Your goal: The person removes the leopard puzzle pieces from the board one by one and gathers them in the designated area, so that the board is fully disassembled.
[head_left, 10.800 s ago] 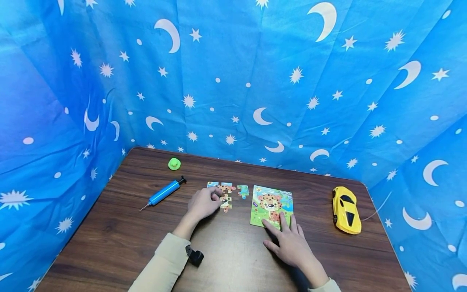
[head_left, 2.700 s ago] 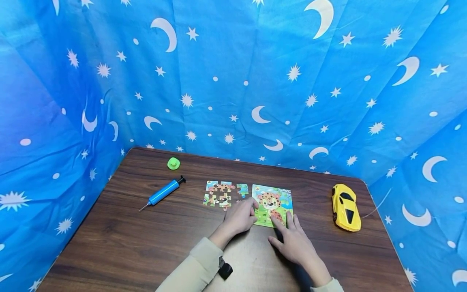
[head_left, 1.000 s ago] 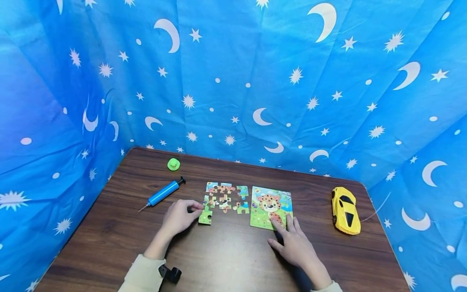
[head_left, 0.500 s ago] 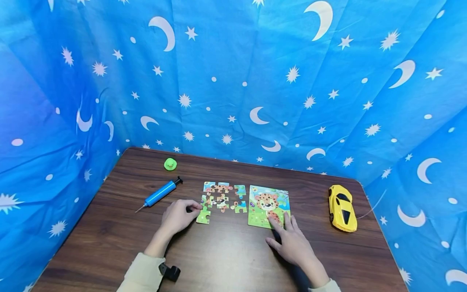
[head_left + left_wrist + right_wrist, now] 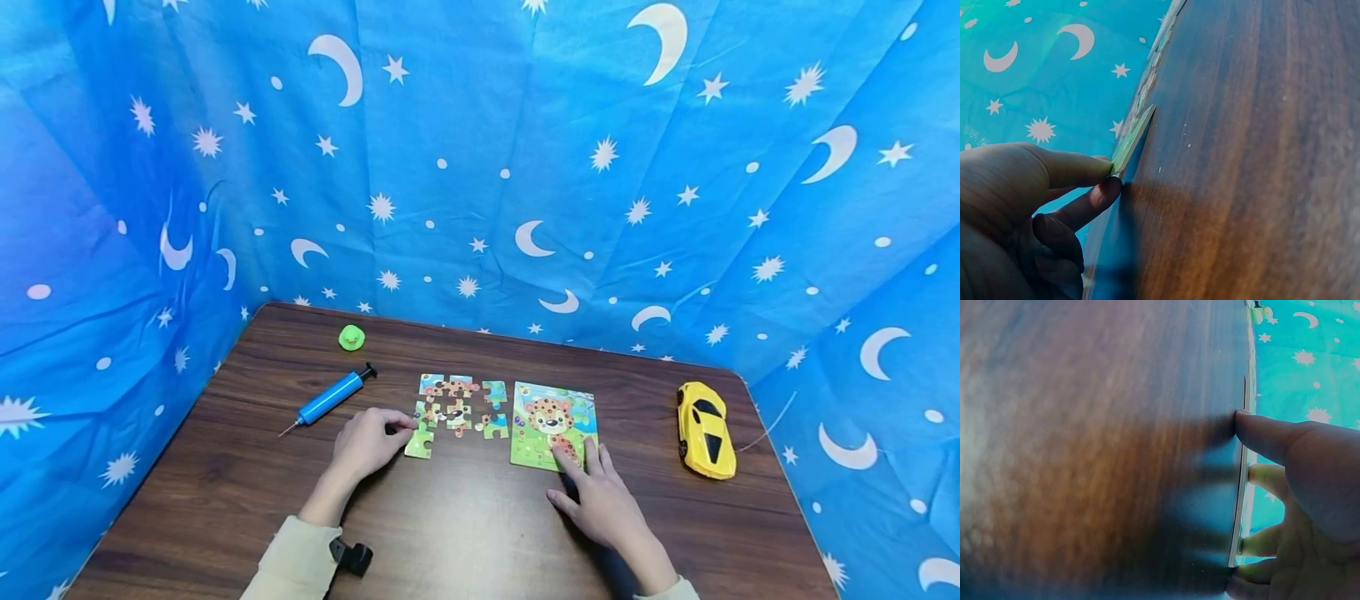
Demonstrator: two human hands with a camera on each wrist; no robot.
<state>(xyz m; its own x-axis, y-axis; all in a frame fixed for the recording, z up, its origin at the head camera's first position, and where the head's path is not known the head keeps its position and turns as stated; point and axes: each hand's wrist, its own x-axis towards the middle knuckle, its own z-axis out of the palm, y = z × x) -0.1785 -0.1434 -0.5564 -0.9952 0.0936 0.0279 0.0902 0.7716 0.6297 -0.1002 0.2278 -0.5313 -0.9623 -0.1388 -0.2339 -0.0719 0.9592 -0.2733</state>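
My left hand [image 5: 401, 425] pinches a green puzzle piece [image 5: 420, 442] between thumb and forefinger at the lower left of a cluster of loose pieces [image 5: 459, 404]. In the left wrist view, the left hand [image 5: 1107, 175] holds the piece [image 5: 1135, 134] with its near edge tilted up off the wood. My right hand [image 5: 581, 462] lies flat, fingers straight, on the lower edge of the leopard puzzle board [image 5: 555, 417]. In the right wrist view, the right hand [image 5: 1254, 487] has its thumb against the edge of the board [image 5: 1235, 506].
On the brown table [image 5: 465, 533] lie a blue hand pump [image 5: 330, 398] at the left, a small green duck [image 5: 351, 337] at the back left and a yellow toy car [image 5: 705, 429] at the right. Blue star-and-moon cloth walls three sides.
Since 2.7 s ago my left hand went from the board's left edge to the cluster's lower left with a green piece. In the last second it barely moved. The right hand stayed put.
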